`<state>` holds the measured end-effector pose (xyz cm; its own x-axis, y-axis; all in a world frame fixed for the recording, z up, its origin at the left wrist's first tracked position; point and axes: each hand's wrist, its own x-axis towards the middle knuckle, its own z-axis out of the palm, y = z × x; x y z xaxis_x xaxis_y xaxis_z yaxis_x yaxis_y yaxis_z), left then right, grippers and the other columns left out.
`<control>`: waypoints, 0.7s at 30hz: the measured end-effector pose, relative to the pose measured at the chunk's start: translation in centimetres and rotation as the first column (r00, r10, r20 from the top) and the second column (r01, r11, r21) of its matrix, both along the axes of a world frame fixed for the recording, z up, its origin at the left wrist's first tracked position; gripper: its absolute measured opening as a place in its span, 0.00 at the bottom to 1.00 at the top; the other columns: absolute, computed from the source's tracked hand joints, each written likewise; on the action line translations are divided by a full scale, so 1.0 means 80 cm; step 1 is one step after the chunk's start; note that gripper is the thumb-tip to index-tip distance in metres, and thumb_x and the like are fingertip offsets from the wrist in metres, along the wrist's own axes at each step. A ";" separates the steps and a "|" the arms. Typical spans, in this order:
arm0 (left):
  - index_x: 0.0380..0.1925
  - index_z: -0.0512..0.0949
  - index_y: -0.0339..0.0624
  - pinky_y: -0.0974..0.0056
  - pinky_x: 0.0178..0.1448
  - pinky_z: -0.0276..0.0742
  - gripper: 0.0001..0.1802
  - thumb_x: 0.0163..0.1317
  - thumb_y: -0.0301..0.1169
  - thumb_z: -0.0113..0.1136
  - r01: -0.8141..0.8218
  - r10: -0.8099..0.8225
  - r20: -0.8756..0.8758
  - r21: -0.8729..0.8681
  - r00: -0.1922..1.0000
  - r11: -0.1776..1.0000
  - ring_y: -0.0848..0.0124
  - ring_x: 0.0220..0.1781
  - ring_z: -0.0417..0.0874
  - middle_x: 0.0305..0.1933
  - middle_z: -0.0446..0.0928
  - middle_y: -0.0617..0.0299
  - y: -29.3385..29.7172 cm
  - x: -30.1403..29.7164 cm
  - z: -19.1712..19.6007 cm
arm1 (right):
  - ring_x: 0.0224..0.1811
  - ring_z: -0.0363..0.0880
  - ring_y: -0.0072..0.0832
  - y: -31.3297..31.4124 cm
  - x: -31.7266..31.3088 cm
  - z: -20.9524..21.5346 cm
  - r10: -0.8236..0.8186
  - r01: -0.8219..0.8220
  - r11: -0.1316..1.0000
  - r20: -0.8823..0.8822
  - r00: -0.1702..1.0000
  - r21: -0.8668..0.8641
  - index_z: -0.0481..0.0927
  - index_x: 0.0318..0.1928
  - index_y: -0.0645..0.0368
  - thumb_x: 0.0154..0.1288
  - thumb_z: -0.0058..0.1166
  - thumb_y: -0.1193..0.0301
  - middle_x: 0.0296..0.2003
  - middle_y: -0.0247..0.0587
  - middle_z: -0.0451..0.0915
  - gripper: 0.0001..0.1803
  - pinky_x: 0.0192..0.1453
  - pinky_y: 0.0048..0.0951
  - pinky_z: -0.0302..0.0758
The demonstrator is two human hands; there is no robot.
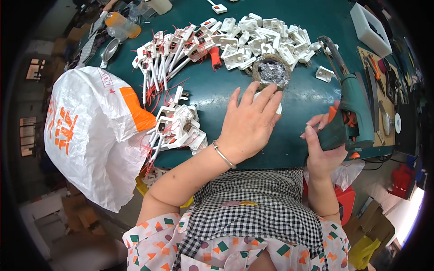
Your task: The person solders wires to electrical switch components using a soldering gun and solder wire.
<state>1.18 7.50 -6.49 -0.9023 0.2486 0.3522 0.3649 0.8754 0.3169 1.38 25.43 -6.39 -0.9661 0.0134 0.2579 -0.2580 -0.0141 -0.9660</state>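
In the middle of the table, my left hand (248,124) reaches forward palm down with its fingers spread. It lies over a white round-edged thing (279,109), mostly hidden under the fingers. Just beyond the fingertips is a round dark-rimmed dish (272,72) with a shiny silvery lump inside. At the right, my right hand (323,151) wraps round the handle of a green soldering gun (355,101). Its fingers are near the orange trigger (332,113), and the gun's long metal front points away from me.
White plastic housings (260,38) pile up beyond the dish. Plugs with red wires (167,49) lie at far left; a smaller heap (178,126) sits near my left forearm. A white plastic bag (92,131) overhangs the left edge. A white box (370,29) stands far right.
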 end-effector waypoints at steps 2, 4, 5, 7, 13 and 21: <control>0.57 0.74 0.41 0.50 0.63 0.67 0.24 0.60 0.33 0.61 -0.005 0.005 -0.006 -0.031 1.000 0.999 0.52 0.63 0.71 0.61 0.73 0.55 -0.002 0.003 0.004 | 0.39 0.76 0.26 -0.002 0.001 0.003 -0.004 0.004 1.000 -0.007 1.000 -0.026 0.57 0.69 0.71 0.57 0.56 0.88 0.35 0.39 0.69 0.39 0.33 0.24 0.82; 0.56 0.74 0.41 0.51 0.64 0.67 0.23 0.61 0.32 0.61 -0.001 -0.014 0.081 0.175 0.997 0.985 0.51 0.63 0.70 0.61 0.74 0.56 -0.006 0.000 0.011 | 0.38 0.76 0.26 -0.002 -0.002 0.001 -0.018 0.017 0.999 -0.026 1.000 -0.027 0.57 0.69 0.71 0.58 0.56 0.87 0.35 0.39 0.69 0.38 0.33 0.24 0.82; 0.56 0.74 0.41 0.51 0.64 0.67 0.23 0.61 0.32 0.61 -0.005 -0.009 0.077 0.173 0.997 0.985 0.51 0.63 0.70 0.61 0.74 0.56 -0.014 -0.002 0.020 | 0.38 0.76 0.26 0.000 -0.003 0.000 -0.013 0.013 0.999 -0.030 0.999 -0.029 0.57 0.69 0.71 0.58 0.56 0.87 0.35 0.39 0.69 0.38 0.33 0.24 0.82; 0.54 0.75 0.40 0.54 0.60 0.71 0.21 0.61 0.31 0.62 0.001 -0.001 -0.002 0.167 1.000 0.986 0.56 0.58 0.76 0.57 0.77 0.55 -0.045 -0.012 0.046 | 0.37 0.76 0.25 0.007 -0.003 -0.003 -0.031 0.031 1.000 -0.061 0.998 0.001 0.57 0.69 0.71 0.58 0.56 0.87 0.35 0.39 0.69 0.38 0.33 0.24 0.82; 0.53 0.72 0.38 0.54 0.43 0.79 0.22 0.62 0.35 0.63 -0.573 0.574 -0.045 0.045 0.817 0.819 0.54 0.38 0.85 0.36 0.83 0.53 -0.225 -0.077 0.045 | 0.37 0.75 0.25 0.012 0.003 0.009 0.024 -0.023 1.000 -0.049 0.998 0.013 0.56 0.69 0.71 0.59 0.56 0.87 0.35 0.38 0.68 0.38 0.33 0.24 0.81; 0.61 0.68 0.44 0.56 0.44 0.80 0.36 0.50 0.30 0.71 -0.606 0.614 0.084 -0.102 0.785 0.789 0.55 0.37 0.86 0.34 0.83 0.53 -0.265 -0.100 0.000 | 0.38 0.75 0.25 0.007 0.008 0.005 0.061 -0.061 0.998 -0.063 0.996 -0.010 0.55 0.70 0.70 0.59 0.56 0.87 0.35 0.37 0.68 0.39 0.33 0.24 0.81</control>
<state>-6.84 -13.67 -6.46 -0.9042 -0.3475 0.2485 -0.2848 0.9239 0.2556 2.00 26.03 -5.98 -0.9473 -0.0416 0.3176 -0.3159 -0.0430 -0.9478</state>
